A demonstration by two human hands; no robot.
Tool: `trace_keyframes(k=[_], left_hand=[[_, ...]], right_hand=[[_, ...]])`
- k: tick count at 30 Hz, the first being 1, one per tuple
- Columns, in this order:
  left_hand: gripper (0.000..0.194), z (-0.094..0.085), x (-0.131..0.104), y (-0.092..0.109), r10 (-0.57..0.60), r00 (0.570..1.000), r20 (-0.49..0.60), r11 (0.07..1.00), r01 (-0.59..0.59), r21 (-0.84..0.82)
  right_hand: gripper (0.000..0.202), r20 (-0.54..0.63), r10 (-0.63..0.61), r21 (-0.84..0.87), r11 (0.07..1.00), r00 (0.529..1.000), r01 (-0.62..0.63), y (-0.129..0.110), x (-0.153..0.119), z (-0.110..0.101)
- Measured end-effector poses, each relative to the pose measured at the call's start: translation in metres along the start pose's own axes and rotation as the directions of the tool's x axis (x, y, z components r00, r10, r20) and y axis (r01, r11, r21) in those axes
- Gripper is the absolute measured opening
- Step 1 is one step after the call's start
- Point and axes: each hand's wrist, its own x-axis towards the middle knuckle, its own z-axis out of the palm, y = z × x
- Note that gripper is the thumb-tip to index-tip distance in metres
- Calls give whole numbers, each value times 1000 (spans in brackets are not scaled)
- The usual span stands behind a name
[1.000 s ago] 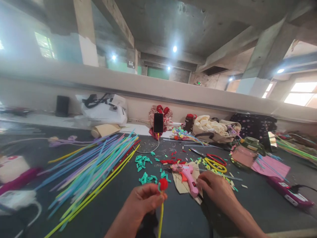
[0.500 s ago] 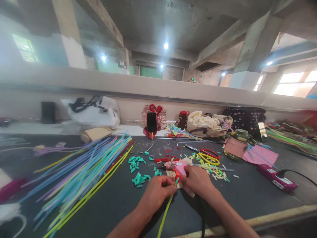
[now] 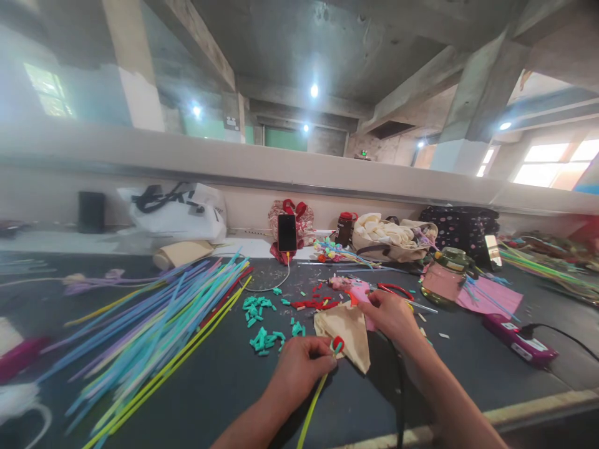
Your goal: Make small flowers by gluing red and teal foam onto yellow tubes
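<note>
My left hand (image 3: 302,369) pinches the top of a yellow-green pipe cleaner (image 3: 311,413), with a small red loop (image 3: 337,342) and a teal bit at the fingertips. The stem hangs down towards the table's front edge. My right hand (image 3: 394,319) is closed around the handle of a pink glue gun (image 3: 359,290), its nozzle pointing left and its black cord (image 3: 400,399) running to the front. Between the hands lies a beige cloth (image 3: 347,330). Short teal pieces (image 3: 264,340) sit left of it, and red pieces (image 3: 318,304) lie behind it.
A bundle of long coloured pipe cleaners (image 3: 173,337) covers the left side. Red-handled scissors (image 3: 395,289) lie behind my right hand. At right stand a green-tinted jar (image 3: 442,280) and a purple power strip (image 3: 519,340). A phone (image 3: 287,232) stands upright at the back, charging cable attached.
My right hand has moved right and slightly away with the glue gun, off the beige cloth, which now shows more fully. My left hand stays nearly in place with the pipe cleaner.
</note>
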Motion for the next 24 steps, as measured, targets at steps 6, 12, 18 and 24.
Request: trace_keyframes(k=[6, 12, 18, 24], left_hand=[[8, 2, 0, -2, -5, 1000, -1, 998, 5, -62], [14, -8, -1, -1, -110, 992, -68, 968, 91, -234], [21, -39, -14, 0, -248, 969, -22, 733, 172, -658], [16, -63, -26, 2, -339, 940, -36, 501, 147, -853]], right_hand=[[19, -31, 57, 270, 962, 998, -47, 3, 9, -11], [31, 12, 62, 636, 770, 998, -55, -21, -18, -11], [18, 198, 56, 960, 188, 978, -206, -42, -48, 7], [32, 185, -12, 966, 187, 983, -179, -74, -66, 23]])
